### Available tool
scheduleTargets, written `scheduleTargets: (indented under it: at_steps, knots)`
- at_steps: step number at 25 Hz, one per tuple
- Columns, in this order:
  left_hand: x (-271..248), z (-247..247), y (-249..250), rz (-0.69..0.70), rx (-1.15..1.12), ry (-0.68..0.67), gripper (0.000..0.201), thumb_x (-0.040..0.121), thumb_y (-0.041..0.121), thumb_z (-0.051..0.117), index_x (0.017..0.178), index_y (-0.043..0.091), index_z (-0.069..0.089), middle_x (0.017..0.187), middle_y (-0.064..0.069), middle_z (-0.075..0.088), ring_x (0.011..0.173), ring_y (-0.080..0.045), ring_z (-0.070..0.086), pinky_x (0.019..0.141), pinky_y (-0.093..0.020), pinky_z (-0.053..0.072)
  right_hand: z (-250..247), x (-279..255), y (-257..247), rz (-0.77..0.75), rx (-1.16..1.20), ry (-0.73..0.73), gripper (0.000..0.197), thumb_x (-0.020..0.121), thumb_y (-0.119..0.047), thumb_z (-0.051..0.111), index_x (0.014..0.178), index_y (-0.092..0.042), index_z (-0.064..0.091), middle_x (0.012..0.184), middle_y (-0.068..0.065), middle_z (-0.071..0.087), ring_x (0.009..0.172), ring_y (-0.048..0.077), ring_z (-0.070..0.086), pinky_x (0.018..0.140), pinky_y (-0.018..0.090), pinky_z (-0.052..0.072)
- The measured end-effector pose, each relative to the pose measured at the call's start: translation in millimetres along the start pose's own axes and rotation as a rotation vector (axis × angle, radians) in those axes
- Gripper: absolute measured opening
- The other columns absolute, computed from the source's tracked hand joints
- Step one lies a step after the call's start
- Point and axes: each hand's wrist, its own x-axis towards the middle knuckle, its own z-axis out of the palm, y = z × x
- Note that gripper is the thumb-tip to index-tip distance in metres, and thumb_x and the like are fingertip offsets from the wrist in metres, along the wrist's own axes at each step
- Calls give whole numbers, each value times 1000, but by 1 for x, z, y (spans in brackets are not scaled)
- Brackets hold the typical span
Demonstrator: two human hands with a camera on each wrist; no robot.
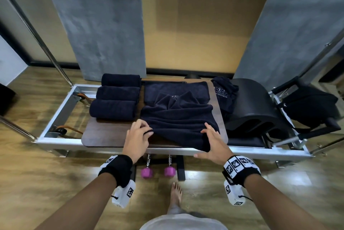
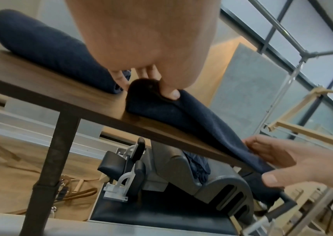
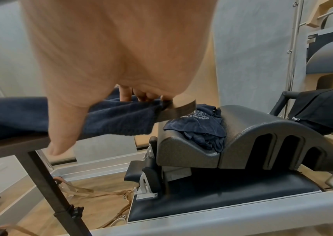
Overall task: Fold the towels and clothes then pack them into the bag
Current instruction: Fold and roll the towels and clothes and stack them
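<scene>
A dark blue towel (image 1: 176,118) lies bunched and wrinkly on the brown wooden bench (image 1: 104,134). Its near edge hangs a little over the front of the bench.

The left hand (image 1: 136,134) is at the towel's near left corner. In the left wrist view its thumb and fingers (image 2: 169,92) pinch that corner, which is lifted a bit off the bench.

The right hand (image 1: 214,144) is at the towel's near right corner. Its fingers (image 1: 208,129) lie on top of the cloth and its thumb sticks out to the side, below the hanging edge. In the right wrist view the fingertips (image 3: 125,94) press on the towel at the bench edge, and the thumb is clear of the cloth. The hand looks spread and not closed on anything.

Three rolled towels (image 1: 116,97) lie side by side on the bench, just left of the loose towel. They are the same dark blue.

To the right of the towel, a dark blue shirt (image 1: 224,93) with white letters is heaped on a black curved pad (image 1: 256,106). Farther right of the towel, a black bag (image 1: 309,106) rests on the end of the metal frame (image 1: 61,106) that the bench stands over.

Under the bench, below the towel, two pink weights (image 1: 158,172) sit on the wooden floor (image 1: 55,183). A bare foot (image 1: 176,194) stands near them.
</scene>
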Motion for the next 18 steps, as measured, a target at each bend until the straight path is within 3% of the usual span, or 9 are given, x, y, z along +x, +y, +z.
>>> scheduleTargets:
  at_steps: [3, 6, 8, 11, 13, 15, 18]
  knots:
    - [6, -2, 7, -96, -186, -39, 17, 111, 16, 49, 116, 17, 66, 111, -3, 67, 106, -24, 62, 98, -46, 48, 4, 2, -6, 43, 48, 80, 87, 76, -65, 80, 142, -26, 40, 171, -1, 16, 156, 22, 19, 128, 45, 20]
    - [10, -4, 11, -126, -292, -85, 14, 113, 29, 44, 106, 27, 56, 101, 0, 65, 99, -19, 62, 86, -37, 45, 8, 8, -11, 92, 45, 216, 65, 83, -53, 79, 129, -30, 40, 145, -2, 48, 132, 25, 50, 108, 41, 46]
    - [13, -7, 11, -147, -297, -122, 8, 109, 41, 53, 109, 33, 52, 107, 6, 65, 105, -11, 61, 84, -31, 44, 8, 11, -14, 101, 18, 280, 53, 89, -40, 77, 122, -33, 36, 125, -5, 56, 111, 21, 60, 91, 36, 53]
    - [20, -14, 7, -137, -314, -206, 41, 95, 45, 74, 119, 42, 40, 123, 9, 62, 114, -7, 59, 95, -32, 48, 4, 15, -10, 87, -6, 329, 42, 94, -21, 70, 114, -34, 36, 110, -4, 62, 96, 21, 66, 78, 36, 56]
    - [28, -20, 5, -120, -331, -230, 47, 96, 37, 75, 120, 46, 36, 130, 6, 59, 119, -12, 61, 103, -37, 47, -3, 19, -6, 82, 60, 371, 33, 93, -12, 70, 108, -31, 47, 106, -5, 65, 95, 19, 66, 82, 37, 56]
    - [39, -25, 3, -87, -344, -234, 40, 100, 29, 71, 118, 45, 38, 131, 4, 60, 121, -13, 61, 105, -39, 48, -13, 27, -1, 46, 188, 467, 22, 89, -5, 76, 98, -22, 66, 104, -6, 68, 96, 16, 66, 90, 38, 56]
    - [61, -35, 5, -26, -362, -133, 19, 102, 23, 70, 108, 34, 55, 115, 13, 67, 116, -4, 61, 100, -27, 45, -39, 47, 2, 11, 366, 582, 17, 88, 2, 76, 94, -14, 78, 97, -4, 72, 95, 15, 68, 94, 43, 55]
